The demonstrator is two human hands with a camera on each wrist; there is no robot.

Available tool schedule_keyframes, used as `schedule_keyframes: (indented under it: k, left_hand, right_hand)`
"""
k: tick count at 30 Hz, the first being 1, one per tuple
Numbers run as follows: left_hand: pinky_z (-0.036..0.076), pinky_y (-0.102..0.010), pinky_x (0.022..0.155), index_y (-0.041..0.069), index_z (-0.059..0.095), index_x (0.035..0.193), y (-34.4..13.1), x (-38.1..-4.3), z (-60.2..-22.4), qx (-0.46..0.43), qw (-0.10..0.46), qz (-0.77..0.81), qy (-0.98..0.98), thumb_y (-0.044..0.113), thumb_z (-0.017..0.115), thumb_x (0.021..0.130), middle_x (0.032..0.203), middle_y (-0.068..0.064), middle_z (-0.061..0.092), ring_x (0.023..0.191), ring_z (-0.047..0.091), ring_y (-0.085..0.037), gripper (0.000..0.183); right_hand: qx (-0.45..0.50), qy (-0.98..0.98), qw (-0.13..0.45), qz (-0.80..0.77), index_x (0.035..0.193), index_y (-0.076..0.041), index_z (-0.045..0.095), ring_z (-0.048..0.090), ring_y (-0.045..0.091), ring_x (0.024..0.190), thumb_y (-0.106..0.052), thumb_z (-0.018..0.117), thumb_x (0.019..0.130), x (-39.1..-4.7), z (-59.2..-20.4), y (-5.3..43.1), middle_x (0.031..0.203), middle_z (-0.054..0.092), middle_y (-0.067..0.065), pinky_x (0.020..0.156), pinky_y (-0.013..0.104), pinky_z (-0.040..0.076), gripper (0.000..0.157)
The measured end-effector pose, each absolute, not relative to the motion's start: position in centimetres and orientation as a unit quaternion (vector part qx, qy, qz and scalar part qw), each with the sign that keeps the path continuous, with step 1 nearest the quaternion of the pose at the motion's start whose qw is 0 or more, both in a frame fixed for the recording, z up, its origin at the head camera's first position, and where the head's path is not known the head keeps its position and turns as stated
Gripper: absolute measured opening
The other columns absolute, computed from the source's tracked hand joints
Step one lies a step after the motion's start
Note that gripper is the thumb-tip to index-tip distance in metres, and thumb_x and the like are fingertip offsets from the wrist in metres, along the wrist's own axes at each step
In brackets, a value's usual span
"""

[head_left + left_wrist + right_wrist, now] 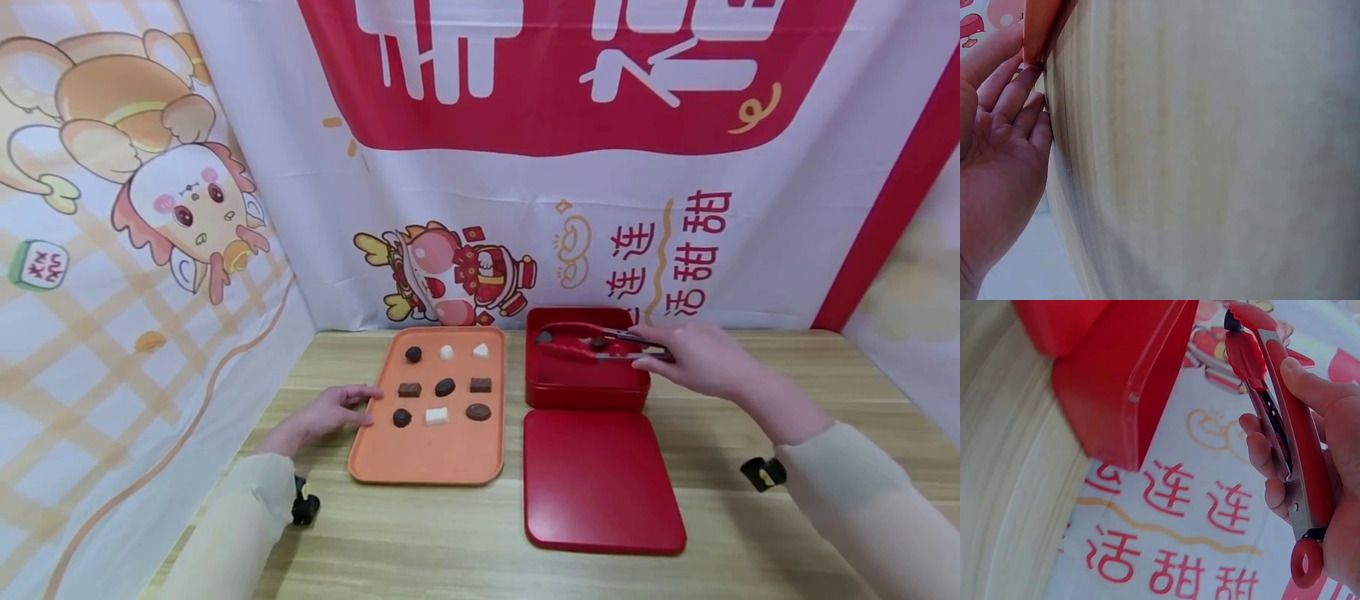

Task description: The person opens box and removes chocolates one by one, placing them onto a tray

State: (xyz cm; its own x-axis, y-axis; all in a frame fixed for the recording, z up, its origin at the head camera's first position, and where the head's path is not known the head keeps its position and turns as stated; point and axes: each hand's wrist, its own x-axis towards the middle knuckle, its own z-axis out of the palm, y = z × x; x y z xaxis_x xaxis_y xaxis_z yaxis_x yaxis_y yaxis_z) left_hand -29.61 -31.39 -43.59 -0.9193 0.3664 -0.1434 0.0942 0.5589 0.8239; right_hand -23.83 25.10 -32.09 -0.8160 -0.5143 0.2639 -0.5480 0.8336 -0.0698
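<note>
My right hand [701, 354] grips red-tipped metal tongs [1300, 434] over the red box [588, 397]. A dark piece [1232, 322] sits between the tong tips, apparently a chocolate. Inside the box, a brown piece [597, 342] shows partly behind the tongs. At the left, my left hand [330, 410] touches the rim of an orange tray [427, 458] with its thumb and fingers extended. Chocolates stand in rows on this tray, among them a dark round one [413, 354], a white square one [437, 416] and a brown oval one [478, 412].
A red lid [603, 483] lies flat on the wooden table [420, 542], just in front of the box. Behind the table hangs a printed cloth [465, 183], close to the box and tray. Another patterned cloth [97, 333] borders the left side.
</note>
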Motion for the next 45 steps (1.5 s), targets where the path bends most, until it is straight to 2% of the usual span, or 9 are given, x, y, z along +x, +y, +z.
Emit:
schedule_keyframes:
  k: [7,14,18,24,31,38,41,45]
  left_hand:
    - [0.018,-0.055,0.113,0.0,0.057,0.133,-31.4,-29.6,-43.6,0.136,0.149,0.442,0.874,0.011,0.074,0.085,0.147,-0.026,0.038,0.138,0.027,-0.044,0.052]
    - [0.018,-0.055,0.113,0.0,0.056,0.133,-31.4,-29.6,-43.7,0.136,0.149,0.445,0.872,0.01,0.074,0.085,0.147,-0.026,0.037,0.139,0.026,-0.044,0.052]
    - [0.018,-0.055,0.113,0.001,0.056,0.133,-31.4,-29.6,-43.8,0.132,0.149,0.439,0.876,0.012,0.074,0.086,0.148,-0.026,0.037,0.138,0.026,-0.044,0.052]
    - [0.018,-0.055,0.113,0.001,0.056,0.133,-31.4,-29.5,-43.8,0.134,0.148,0.437,0.877,0.012,0.074,0.085,0.148,-0.026,0.037,0.138,0.027,-0.044,0.052]
    - [0.015,-0.055,0.114,-0.001,0.056,0.133,-31.4,-29.6,-43.8,0.137,0.15,0.444,0.873,0.01,0.074,0.085,0.148,-0.027,0.036,0.14,0.024,-0.044,0.052]
    - [0.014,-0.055,0.114,0.0,0.056,0.133,-31.4,-29.8,-43.6,0.134,0.151,0.442,0.874,0.011,0.074,0.085,0.148,-0.027,0.035,0.14,0.023,-0.043,0.053]
    - [0.015,-0.055,0.114,0.0,0.056,0.133,-31.4,-29.7,-43.5,0.132,0.152,0.443,0.874,0.011,0.074,0.085,0.148,-0.027,0.035,0.14,0.024,-0.043,0.053]
    - [0.016,-0.053,0.114,0.0,0.057,0.133,-31.5,-29.8,-43.5,0.126,0.154,0.446,0.873,0.01,0.074,0.085,0.148,-0.026,0.036,0.14,0.024,-0.042,0.052]
  right_hand:
    - [0.288,-0.949,0.105,0.078,0.133,-0.01,0.061,0.061,0.018,0.078,-0.034,0.074,0.086,-22.7,-32.0,23.2,0.108,0.069,0.011,0.067,0.036,0.053,0.055]
    - [0.309,-0.943,0.093,0.084,0.134,-0.011,0.06,0.065,0.018,0.085,-0.034,0.076,0.084,-22.2,-32.2,21.5,0.107,0.07,0.007,0.071,0.035,0.056,0.057]
    - [0.317,-0.941,0.07,0.093,0.135,-0.013,0.059,0.065,0.013,0.08,-0.033,0.076,0.084,-22.0,-32.4,20.4,0.108,0.07,0.007,0.067,0.028,0.056,0.058]
    - [0.343,-0.933,0.064,0.09,0.132,-0.014,0.063,0.063,0.01,0.076,-0.032,0.078,0.082,-21.8,-32.9,18.5,0.106,0.071,0.005,0.063,0.022,0.054,0.055]
    - [0.385,-0.917,0.061,0.087,0.128,-0.015,0.065,0.065,0.009,0.08,-0.036,0.078,0.082,-21.9,-33.5,16.4,0.104,0.071,-0.001,0.071,0.025,0.056,0.052]
    - [0.4,-0.913,0.048,0.069,0.132,-0.014,0.062,0.067,0.017,0.094,-0.038,0.076,0.083,-22.0,-34.2,14.5,0.113,0.069,0.003,0.078,0.032,0.057,0.056]
    - [0.415,-0.906,0.047,0.066,0.131,-0.013,0.063,0.067,0.016,0.092,-0.038,0.075,0.084,-22.2,-34.4,13.6,0.111,0.07,0.002,0.078,0.031,0.056,0.054]
    - [0.443,-0.893,0.043,0.06,0.129,-0.012,0.064,0.064,0.009,0.08,-0.039,0.073,0.086,-22.3,-34.5,12.0,0.1,0.07,-0.001,0.071,0.025,0.055,0.051]
